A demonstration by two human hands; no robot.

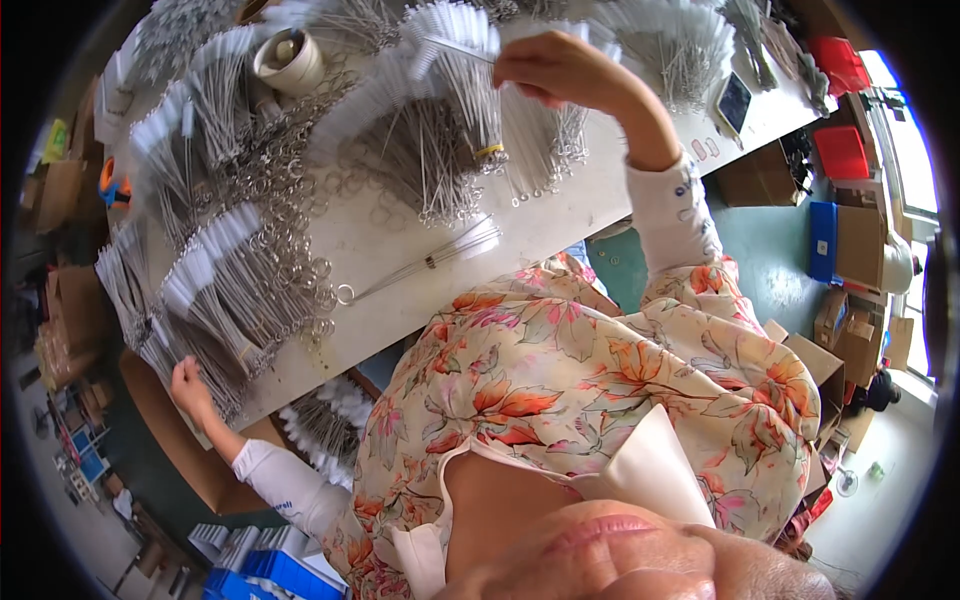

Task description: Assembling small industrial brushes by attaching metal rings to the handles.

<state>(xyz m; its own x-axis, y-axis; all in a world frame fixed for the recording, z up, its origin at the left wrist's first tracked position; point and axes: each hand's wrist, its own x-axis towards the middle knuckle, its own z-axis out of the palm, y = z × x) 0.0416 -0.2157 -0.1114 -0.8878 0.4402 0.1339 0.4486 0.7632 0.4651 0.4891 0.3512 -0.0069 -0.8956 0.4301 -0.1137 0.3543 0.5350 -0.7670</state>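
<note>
My right hand [548,68] is raised over the far part of the table, its fingers pinched on a thin wire brush [455,48] with white bristles. Right below it stands a dense bundle of similar brushes [480,105], tied with a yellowish band. My left hand [188,386] is at the table's left edge, fingers curled together beside a heap of wire brushes [205,345]. Whatever it pinches, if anything, is too small to make out. A small bound bunch of brushes [430,262] lies alone near the front edge.
More brush piles with ring ends [285,215] cover the white table [400,290]. A white cup [290,62] stands at the back, a phone-like device [733,103] at the right. Cardboard boxes [185,440] and blue bins [270,572] stand around the table.
</note>
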